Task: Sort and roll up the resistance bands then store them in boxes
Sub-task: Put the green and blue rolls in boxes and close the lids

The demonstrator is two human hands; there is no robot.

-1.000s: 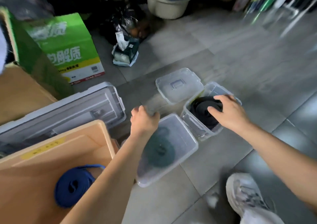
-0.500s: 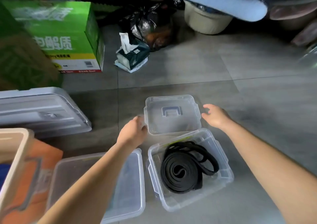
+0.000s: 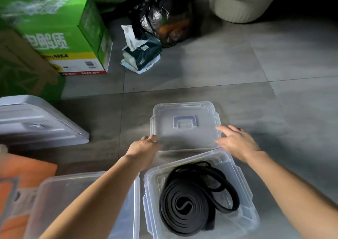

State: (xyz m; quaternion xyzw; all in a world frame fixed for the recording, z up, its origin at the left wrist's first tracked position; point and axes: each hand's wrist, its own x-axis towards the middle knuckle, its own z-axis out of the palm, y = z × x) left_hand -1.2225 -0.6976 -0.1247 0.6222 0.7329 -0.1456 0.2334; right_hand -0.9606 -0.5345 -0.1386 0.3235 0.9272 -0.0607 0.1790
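Presently: clear square plastic lid (image 3: pixel 184 136), left hand (image 3: pixel 144 148) touching it (grip unclear), right hand (image 3: pixel 236 141) spread open, empty; risk: loosely coiled black rubber band (image 3: pixel 188 204) may spring up, blocking closure of clear plastic box (image 3: pixel 243 187).

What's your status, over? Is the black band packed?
Left hand touching lid's left corner, grip unclear; right hand open at its right edge. Band coiled in the open box. Nothing blocking.
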